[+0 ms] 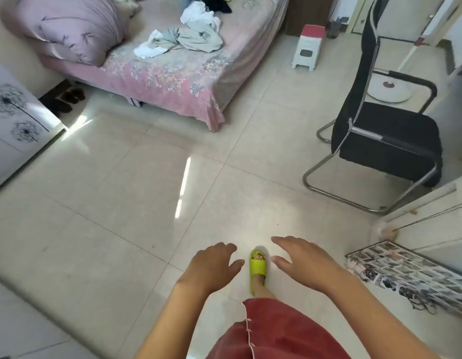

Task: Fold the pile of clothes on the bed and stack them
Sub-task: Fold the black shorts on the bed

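Standing on tiled floor (136,182), well apart from bed (173,73). Left hand (211,268) and right hand (302,263) out in front, palms down, above floor. Fingers of both relaxed, loosely spread, holding nothing.

Pile (191,38) unfolded, crumpled near middle of bed: pale grey-green and white pieces tangled together, a white piece (149,51) trailing toward near edge. Dark garment (217,5) further back, at top of frame. Pillow (69,29) to left of pile. No folded stack visible.

Step in hand, judged: approach; folding not yet begun.

Next move calls for: closing gap to bed, past chair (380,136) on right; picking one garment clear of tangle; flat stretch of bedspread near front edge for laying out. Risk: pieces intertwined, so lifting one likely to drag others.
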The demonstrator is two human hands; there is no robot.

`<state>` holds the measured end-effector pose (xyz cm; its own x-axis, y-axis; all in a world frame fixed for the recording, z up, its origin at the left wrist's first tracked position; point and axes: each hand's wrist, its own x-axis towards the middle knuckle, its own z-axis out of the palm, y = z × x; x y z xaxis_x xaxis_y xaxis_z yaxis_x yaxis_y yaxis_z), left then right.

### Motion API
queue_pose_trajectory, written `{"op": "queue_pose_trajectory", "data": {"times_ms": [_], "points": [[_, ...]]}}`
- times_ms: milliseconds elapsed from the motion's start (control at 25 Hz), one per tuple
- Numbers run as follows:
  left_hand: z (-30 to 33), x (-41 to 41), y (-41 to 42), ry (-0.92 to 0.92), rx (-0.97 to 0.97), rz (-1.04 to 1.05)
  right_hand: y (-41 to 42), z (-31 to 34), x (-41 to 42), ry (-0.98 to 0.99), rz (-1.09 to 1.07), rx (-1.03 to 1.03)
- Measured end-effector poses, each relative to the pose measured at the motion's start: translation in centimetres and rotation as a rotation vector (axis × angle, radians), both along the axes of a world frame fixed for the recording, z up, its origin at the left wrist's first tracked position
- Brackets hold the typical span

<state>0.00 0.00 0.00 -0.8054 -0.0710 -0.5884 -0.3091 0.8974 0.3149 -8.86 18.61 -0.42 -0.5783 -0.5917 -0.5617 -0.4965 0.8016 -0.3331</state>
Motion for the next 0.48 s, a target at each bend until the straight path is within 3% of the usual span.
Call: {"op": "queue_pose_trajectory", "data": {"times_ms": [480], "points": [[2.5, -26.4, -10.2, 0.076, -0.121, -0.067, -9.3, 0.7, -27.6, 0.003, -0.072, -0.142]]}}
